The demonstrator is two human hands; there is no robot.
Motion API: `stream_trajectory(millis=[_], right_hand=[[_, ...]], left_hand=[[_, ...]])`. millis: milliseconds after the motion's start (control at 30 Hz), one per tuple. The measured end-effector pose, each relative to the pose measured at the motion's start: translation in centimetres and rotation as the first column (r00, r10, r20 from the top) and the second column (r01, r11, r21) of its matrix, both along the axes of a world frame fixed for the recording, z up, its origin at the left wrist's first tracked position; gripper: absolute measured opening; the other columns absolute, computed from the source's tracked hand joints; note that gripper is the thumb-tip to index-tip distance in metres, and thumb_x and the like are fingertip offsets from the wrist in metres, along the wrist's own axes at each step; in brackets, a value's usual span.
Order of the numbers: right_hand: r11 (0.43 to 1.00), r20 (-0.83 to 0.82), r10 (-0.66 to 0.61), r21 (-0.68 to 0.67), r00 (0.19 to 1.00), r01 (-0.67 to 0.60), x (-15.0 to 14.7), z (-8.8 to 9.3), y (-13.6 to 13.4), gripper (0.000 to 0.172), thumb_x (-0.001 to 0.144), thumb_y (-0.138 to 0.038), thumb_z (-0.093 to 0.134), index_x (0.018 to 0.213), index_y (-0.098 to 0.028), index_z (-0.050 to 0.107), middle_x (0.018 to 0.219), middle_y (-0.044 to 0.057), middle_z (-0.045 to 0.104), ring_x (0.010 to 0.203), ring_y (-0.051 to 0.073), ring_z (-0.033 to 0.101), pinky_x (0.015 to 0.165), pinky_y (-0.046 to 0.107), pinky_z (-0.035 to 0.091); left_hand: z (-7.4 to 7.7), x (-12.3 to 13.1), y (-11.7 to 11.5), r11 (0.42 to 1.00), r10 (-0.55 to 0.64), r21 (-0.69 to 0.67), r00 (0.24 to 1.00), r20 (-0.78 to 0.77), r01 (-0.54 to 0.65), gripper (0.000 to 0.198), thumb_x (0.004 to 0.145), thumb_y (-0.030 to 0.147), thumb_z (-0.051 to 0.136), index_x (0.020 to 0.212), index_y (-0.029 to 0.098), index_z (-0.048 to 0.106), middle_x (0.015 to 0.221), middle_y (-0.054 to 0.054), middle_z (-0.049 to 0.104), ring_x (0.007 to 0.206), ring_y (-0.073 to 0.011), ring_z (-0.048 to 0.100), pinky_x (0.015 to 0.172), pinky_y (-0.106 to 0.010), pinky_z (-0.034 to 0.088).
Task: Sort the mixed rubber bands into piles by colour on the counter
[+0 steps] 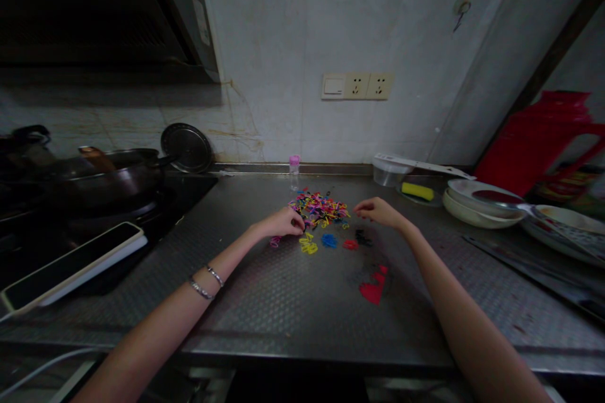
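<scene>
A heap of small mixed-colour elastic bands (320,208) lies on the steel counter (283,302). In front of it sit little sorted groups: pink (275,242), yellow (309,244), blue (329,240), red (350,244) and black (363,238). My left hand (283,223) rests at the heap's left edge, fingers curled in a pinch on something I cannot make out. At the heap's right edge hovers my right hand (378,210), its fingertips pinched together too. A small bottle with a pink cap (294,171) stands behind the heap.
A dark wok (108,179) and lid (186,148) sit on the stove at left, with a phone (70,267) in front. Bowls (477,201), a yellow sponge (418,191), a clear container (388,171) and a red jug (543,138) crowd the right. A red reflection (373,289) shows on the counter.
</scene>
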State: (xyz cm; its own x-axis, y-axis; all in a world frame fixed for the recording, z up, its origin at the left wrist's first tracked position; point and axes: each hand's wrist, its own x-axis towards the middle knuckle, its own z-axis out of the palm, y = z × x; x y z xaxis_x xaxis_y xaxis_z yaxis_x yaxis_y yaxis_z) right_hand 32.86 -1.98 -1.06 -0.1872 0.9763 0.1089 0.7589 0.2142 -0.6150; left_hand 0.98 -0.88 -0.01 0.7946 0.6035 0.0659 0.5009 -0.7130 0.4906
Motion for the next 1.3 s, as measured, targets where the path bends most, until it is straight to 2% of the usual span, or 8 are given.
stream_trajectory(millis=[167, 333, 700, 967, 1100, 1300], right_hand=[[1.000, 0.002, -0.014, -0.021, 1.000, 0.014, -0.3, 0.2, -0.2, 0.032, 0.068, -0.026, 0.049, 0.088, -0.011, 0.069, 0.068, 0.004, 0.065, 0.057, 0.012, 0.053, 0.049, 0.020, 0.040], [1.000, 0.013, 0.000, 0.002, 1.000, 0.000, -0.2, 0.0, -0.1, 0.032, 0.068, -0.026, 0.048, 0.086, -0.010, 0.069, 0.065, 0.003, 0.064, 0.056, 0.012, 0.052, 0.049, 0.020, 0.039], [1.000, 0.015, 0.001, 0.006, 1.000, -0.002, -0.2, -0.2, 0.0, 0.032, 0.068, -0.026, 0.049, 0.087, -0.011, 0.069, 0.066, 0.003, 0.064, 0.058, 0.013, 0.053, 0.051, 0.021, 0.040], [1.000, 0.013, 0.000, 0.014, 1.000, 0.000, -0.3, 0.0, -0.1, 0.031, 0.068, -0.025, 0.048, 0.086, -0.011, 0.069, 0.062, 0.003, 0.063, 0.056, 0.012, 0.052, 0.049, 0.020, 0.038], [1.000, 0.005, -0.007, 0.018, 1.000, 0.007, -0.4, 0.2, -0.3, 0.031, 0.068, -0.024, 0.048, 0.086, -0.011, 0.069, 0.064, 0.003, 0.064, 0.056, 0.012, 0.053, 0.049, 0.020, 0.038], [0.999, 0.005, -0.021, 0.041, 1.000, 0.020, -0.4, 0.5, -0.3, 0.030, 0.068, -0.022, 0.047, 0.085, -0.011, 0.069, 0.063, 0.003, 0.064, 0.054, 0.011, 0.053, 0.048, 0.019, 0.038]], left_hand=[[0.3, 0.3, -0.5, 1.000, -0.006, -0.001, 1.000, 0.022, 0.006, 0.023, 0.071, 0.025, 0.058, 0.089, 0.014, 0.069, 0.078, -0.003, 0.068, 0.065, -0.0106, 0.056, 0.062, -0.019, 0.038], [0.0, 0.3, -0.3, 0.999, -0.024, 0.031, 1.000, 0.016, 0.023, 0.018, 0.073, 0.020, 0.055, 0.081, 0.013, 0.070, 0.077, -0.003, 0.068, 0.067, -0.0110, 0.056, 0.067, -0.020, 0.039], [-0.1, 0.3, 0.0, 0.998, -0.028, 0.063, 1.000, 0.013, 0.027, 0.018, 0.074, 0.021, 0.056, 0.081, 0.013, 0.071, 0.079, -0.004, 0.068, 0.067, -0.0107, 0.057, 0.068, -0.020, 0.039], [-0.2, 0.3, 0.0, 0.998, -0.017, 0.055, 0.999, 0.034, 0.015, 0.017, 0.074, 0.019, 0.054, 0.077, 0.013, 0.071, 0.074, -0.003, 0.067, 0.068, -0.0103, 0.056, 0.067, -0.019, 0.038], [0.0, -0.1, 0.6, 0.998, 0.029, 0.057, 0.995, 0.099, -0.035, 0.017, 0.073, 0.019, 0.056, 0.078, 0.012, 0.070, 0.075, -0.004, 0.067, 0.068, -0.0107, 0.056, 0.066, -0.019, 0.039], [1.1, 0.2, 1.4, 0.992, 0.103, 0.045, 0.970, 0.220, -0.116, 0.020, 0.073, 0.022, 0.056, 0.081, 0.011, 0.070, 0.079, -0.005, 0.067, 0.070, -0.0114, 0.057, 0.066, -0.020, 0.040]])
